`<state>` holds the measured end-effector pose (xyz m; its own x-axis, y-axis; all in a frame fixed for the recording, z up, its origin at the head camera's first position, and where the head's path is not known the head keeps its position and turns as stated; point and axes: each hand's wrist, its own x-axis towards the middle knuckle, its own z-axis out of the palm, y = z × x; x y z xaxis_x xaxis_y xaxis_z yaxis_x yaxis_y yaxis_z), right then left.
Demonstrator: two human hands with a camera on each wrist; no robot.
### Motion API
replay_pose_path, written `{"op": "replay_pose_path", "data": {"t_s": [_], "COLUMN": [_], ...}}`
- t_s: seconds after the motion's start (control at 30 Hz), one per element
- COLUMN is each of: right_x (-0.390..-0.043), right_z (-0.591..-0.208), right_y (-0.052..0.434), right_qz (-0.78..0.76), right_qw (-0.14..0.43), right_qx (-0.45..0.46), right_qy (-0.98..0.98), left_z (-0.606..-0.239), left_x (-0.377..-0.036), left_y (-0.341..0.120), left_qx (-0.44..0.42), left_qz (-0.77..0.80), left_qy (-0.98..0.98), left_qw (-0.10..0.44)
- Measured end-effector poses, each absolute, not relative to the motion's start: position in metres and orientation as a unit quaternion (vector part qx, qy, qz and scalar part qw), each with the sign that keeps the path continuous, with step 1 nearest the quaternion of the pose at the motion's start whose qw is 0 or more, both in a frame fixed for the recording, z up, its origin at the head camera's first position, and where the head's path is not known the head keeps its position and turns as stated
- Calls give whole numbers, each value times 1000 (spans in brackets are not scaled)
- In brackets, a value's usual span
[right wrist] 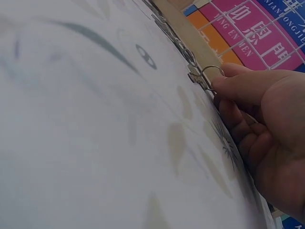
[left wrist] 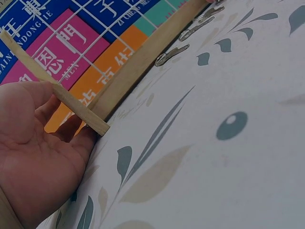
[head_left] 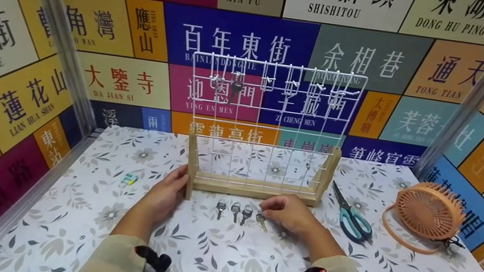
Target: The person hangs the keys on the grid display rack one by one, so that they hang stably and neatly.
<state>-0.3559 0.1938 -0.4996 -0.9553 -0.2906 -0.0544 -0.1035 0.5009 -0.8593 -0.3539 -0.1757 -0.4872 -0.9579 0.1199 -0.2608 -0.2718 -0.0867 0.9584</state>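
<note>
A white wire grid rack point(head_left: 271, 125) stands on a wooden base point(head_left: 254, 187) in the middle of the floral table. One dark key point(head_left: 235, 87) hangs from a hook near its upper left. Several keys point(head_left: 235, 210) lie in a row in front of the base. My right hand point(head_left: 267, 213) pinches the ring of the rightmost key point(head_left: 261, 221); the right wrist view shows thumb and forefinger on that key ring point(right wrist: 212, 72). My left hand point(head_left: 181, 180) rests with relaxed fingers against the rack's left wooden foot point(left wrist: 76, 107), palm point(left wrist: 33, 148) facing it.
Teal-handled scissors point(head_left: 352, 216) lie right of the rack. Further right sits an orange fan point(head_left: 429, 212) with a strap. A small green-and-white item point(head_left: 128, 180) lies at the left. Walls of coloured signs and metal posts point(head_left: 64, 40) enclose the table.
</note>
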Motion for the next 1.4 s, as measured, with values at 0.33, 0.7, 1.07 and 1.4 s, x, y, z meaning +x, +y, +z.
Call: {"op": "replay_pose_path", "data": {"t_s": [0.33,0.7,1.07,1.4], "right_x": [-356,-359,-342,-308], "right_z": [-499,-483,-441,-380], "right_y": [192,183,165,140], "right_qz": [-533,-732,-775,-825], "right_qw": [41,5,-9,-11], "right_qx": [-60,-19,-20,-58], "right_qy": [843,681,632,561], "left_z": [-488,-490,-487,-490], "left_x": [-353,-356,-354,-355], "left_y": [-177,-177,-176,-177], "left_qx": [-62,-51,-62,-54], "left_qz": [738,742,738,740], "left_qy": [658,655,658,657], "left_qw": [135,131,138,132]}}
